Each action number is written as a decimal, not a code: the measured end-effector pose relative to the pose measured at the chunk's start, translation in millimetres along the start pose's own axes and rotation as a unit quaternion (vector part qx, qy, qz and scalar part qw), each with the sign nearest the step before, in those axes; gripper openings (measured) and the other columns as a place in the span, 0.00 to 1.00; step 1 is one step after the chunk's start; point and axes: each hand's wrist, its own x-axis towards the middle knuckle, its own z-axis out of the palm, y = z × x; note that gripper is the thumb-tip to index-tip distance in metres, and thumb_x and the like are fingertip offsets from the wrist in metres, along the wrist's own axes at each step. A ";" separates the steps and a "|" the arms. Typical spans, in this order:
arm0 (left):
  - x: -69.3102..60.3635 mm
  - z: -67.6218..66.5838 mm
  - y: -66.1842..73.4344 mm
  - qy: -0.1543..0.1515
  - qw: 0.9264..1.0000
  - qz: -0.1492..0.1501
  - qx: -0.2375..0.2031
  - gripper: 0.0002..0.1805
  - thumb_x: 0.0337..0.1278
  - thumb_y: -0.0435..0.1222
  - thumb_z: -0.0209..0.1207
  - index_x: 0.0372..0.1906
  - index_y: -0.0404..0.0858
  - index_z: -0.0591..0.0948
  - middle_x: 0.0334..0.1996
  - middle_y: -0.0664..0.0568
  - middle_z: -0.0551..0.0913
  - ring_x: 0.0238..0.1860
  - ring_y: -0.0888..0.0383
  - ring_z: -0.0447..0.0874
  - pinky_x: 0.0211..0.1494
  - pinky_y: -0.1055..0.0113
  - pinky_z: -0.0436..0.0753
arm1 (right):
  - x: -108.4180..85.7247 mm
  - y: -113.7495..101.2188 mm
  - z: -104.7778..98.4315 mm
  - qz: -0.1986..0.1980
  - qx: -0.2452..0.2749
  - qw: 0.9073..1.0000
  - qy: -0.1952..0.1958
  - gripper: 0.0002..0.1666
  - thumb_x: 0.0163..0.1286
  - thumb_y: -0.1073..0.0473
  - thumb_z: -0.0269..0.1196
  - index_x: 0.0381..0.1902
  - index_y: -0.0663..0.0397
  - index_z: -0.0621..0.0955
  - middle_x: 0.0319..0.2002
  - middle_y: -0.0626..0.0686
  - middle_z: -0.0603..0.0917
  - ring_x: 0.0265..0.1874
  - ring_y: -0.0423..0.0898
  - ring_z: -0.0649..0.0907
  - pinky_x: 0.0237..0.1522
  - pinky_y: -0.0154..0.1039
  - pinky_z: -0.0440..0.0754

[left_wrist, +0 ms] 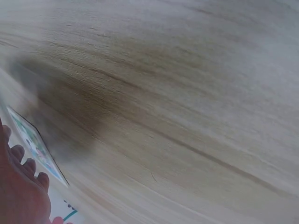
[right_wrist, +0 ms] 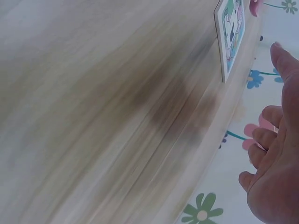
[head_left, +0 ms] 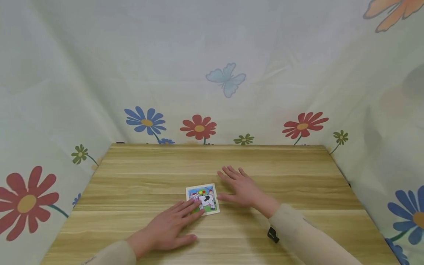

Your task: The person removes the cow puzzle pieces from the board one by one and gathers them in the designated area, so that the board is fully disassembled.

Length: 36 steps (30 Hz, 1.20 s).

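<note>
A small square picture puzzle [head_left: 207,201] with a white border lies flat on the wooden table, showing a black-and-white cow. My left hand [head_left: 169,226] reaches over its lower left part, fingers straight; whether the fingertips touch it is hard to tell. To the puzzle's right, my right hand [head_left: 241,187] is spread with its thumb near the right edge, holding nothing. The left wrist view shows the puzzle [left_wrist: 37,144] beside the left fingers. In the right wrist view the puzzle [right_wrist: 230,35] lies beyond the right thumb.
The wood-grain table [head_left: 132,162] is enclosed by a pale cloth backdrop [head_left: 165,55] printed with flowers and a butterfly. A black strap end [head_left: 273,235] hangs below the right sleeve [head_left: 304,232].
</note>
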 end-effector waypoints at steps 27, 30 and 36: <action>-0.8 11.9 -18.1 0.001 0.999 0.047 -0.008 0.40 0.79 0.64 0.45 0.84 0.47 0.63 0.84 0.48 0.57 0.83 0.48 0.55 0.81 0.51 0.65 | 62.5 -28.9 25.3 -0.093 0.073 0.991 -0.061 0.32 0.81 0.50 0.62 0.78 0.52 0.73 0.77 0.51 0.73 0.77 0.49 0.71 0.79 0.48 0.66; -2.4 12.2 -22.6 0.008 0.998 0.059 -0.005 0.40 0.79 0.64 0.45 0.84 0.47 0.65 0.84 0.48 0.58 0.83 0.49 0.55 0.81 0.51 0.65 | 64.0 -30.1 26.0 -0.100 0.083 0.990 -0.057 0.30 0.81 0.54 0.62 0.77 0.53 0.75 0.75 0.51 0.76 0.76 0.50 0.73 0.78 0.49 0.67; -4.0 18.4 -28.4 0.030 0.997 0.075 0.001 0.39 0.79 0.64 0.45 0.83 0.47 0.66 0.84 0.49 0.58 0.83 0.50 0.55 0.81 0.52 0.65 | 64.9 -32.6 24.0 -0.112 0.103 0.987 -0.058 0.27 0.81 0.59 0.62 0.74 0.56 0.78 0.71 0.52 0.80 0.72 0.50 0.77 0.76 0.49 0.71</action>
